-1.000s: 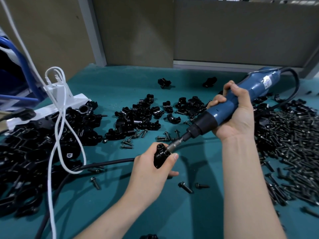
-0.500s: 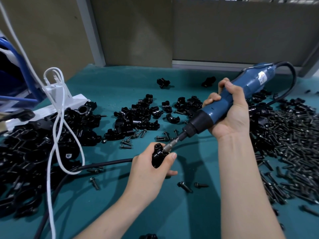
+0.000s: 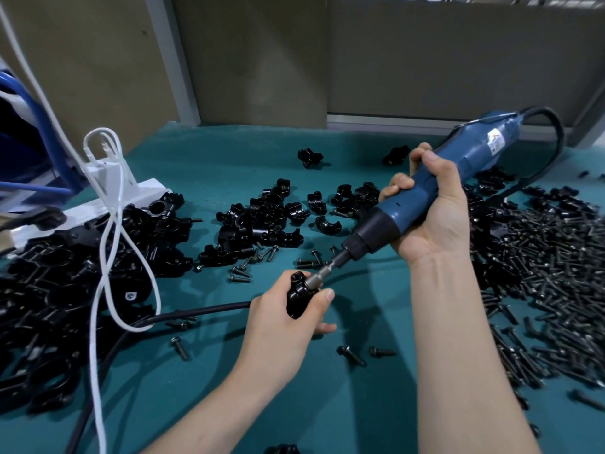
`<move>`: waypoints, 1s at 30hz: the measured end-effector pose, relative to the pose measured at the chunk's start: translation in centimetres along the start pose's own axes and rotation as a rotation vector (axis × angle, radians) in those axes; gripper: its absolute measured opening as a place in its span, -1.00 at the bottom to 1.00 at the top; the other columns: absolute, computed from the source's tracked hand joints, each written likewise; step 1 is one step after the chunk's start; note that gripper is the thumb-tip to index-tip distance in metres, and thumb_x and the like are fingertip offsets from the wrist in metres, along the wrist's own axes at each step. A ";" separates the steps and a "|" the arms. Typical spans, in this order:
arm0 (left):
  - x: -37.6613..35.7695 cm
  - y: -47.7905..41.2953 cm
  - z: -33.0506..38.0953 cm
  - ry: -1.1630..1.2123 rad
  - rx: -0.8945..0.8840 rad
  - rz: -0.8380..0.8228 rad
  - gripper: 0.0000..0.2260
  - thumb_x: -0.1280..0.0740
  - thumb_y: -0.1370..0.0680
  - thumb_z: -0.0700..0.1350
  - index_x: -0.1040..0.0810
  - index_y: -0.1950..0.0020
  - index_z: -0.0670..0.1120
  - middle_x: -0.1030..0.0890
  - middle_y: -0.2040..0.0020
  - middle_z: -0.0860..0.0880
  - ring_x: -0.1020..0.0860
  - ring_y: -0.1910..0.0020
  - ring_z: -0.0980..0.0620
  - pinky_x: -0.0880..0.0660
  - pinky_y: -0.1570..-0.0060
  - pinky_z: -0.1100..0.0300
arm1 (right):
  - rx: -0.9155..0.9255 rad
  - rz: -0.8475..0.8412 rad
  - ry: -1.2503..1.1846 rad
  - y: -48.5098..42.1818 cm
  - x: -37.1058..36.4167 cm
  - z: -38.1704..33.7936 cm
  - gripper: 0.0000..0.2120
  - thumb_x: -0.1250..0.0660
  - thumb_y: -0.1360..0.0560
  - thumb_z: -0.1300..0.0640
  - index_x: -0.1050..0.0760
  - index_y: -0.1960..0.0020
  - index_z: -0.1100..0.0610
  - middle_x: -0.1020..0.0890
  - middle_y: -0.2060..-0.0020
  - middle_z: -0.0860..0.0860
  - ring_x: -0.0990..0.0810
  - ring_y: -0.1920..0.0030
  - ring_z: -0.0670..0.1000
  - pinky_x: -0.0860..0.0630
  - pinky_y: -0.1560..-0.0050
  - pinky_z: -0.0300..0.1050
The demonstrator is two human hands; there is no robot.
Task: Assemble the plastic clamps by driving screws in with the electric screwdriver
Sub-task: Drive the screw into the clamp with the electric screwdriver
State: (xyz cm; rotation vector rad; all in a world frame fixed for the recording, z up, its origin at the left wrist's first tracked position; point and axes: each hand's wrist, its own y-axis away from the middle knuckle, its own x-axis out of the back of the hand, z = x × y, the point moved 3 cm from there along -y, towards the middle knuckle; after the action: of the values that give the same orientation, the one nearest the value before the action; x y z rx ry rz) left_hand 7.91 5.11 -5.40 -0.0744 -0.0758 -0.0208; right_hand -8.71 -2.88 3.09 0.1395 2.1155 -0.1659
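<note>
Gripping the clamp just above the bench, the left hand presents its screw end up and rightward. The screwdriver slants down-left along that line, its bit meeting the clamp, the right hand clenched round its barrel farther back.

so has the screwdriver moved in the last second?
Yes, slightly. Against the lone clamp at the back, the screwdriver has shifted left and its rear has risen; its bit stays on the held clamp in the left hand.
</note>
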 end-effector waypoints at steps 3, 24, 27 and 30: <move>0.0 -0.1 -0.2 0.000 0.000 -0.006 -0.89 -0.41 -0.52 -0.13 -0.53 0.17 0.01 -0.51 0.40 0.07 -0.62 0.41 0.10 -0.63 0.09 -0.14 | 0.003 -0.015 0.004 0.0 -0.1 -0.1 -0.92 -0.28 -0.48 0.22 -0.46 0.09 0.06 -0.58 0.26 -0.12 -0.41 0.49 -0.14 -0.46 0.44 -0.26; -0.4 0.2 1.6 0.192 0.108 -0.210 -0.79 -0.41 -0.44 -0.14 -0.50 -0.05 -0.04 -0.67 0.23 -0.15 -0.57 0.40 -0.03 -0.62 0.37 0.03 | 0.011 -0.079 -0.129 0.2 0.8 -0.7 -0.86 -0.26 -0.39 0.18 -0.44 0.06 0.05 -0.57 0.26 -0.12 -0.41 0.51 -0.15 -0.45 0.44 -0.29; -0.4 0.2 1.8 0.316 0.213 -0.300 -0.69 -0.38 -0.39 -0.09 -0.45 -0.06 -0.16 -0.67 0.21 -0.17 -0.53 0.43 -0.03 -0.52 0.50 0.19 | 0.016 -0.189 -0.164 0.2 0.4 -0.8 -0.84 -0.30 -0.39 0.19 -0.44 0.04 0.05 -0.58 0.25 -0.11 -0.43 0.51 -0.13 -0.46 0.43 -0.29; -0.4 0.5 1.8 0.362 0.316 -0.468 -0.68 -0.41 -0.45 -0.06 -0.41 -0.09 -0.17 -0.66 0.16 -0.20 -0.52 0.44 -0.01 -0.45 0.56 0.26 | -0.013 -0.362 -0.219 0.4 0.2 -1.1 -0.58 -0.55 -0.21 0.25 -0.48 0.01 0.08 -0.61 0.21 -0.08 -0.46 0.49 -0.10 -0.49 0.41 -0.26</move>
State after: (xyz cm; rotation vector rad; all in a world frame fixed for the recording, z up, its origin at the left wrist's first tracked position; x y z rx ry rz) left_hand 7.38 5.73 -3.65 0.2648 0.2669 -0.4874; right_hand -9.63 -2.32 3.49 -0.2610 1.9064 -0.3644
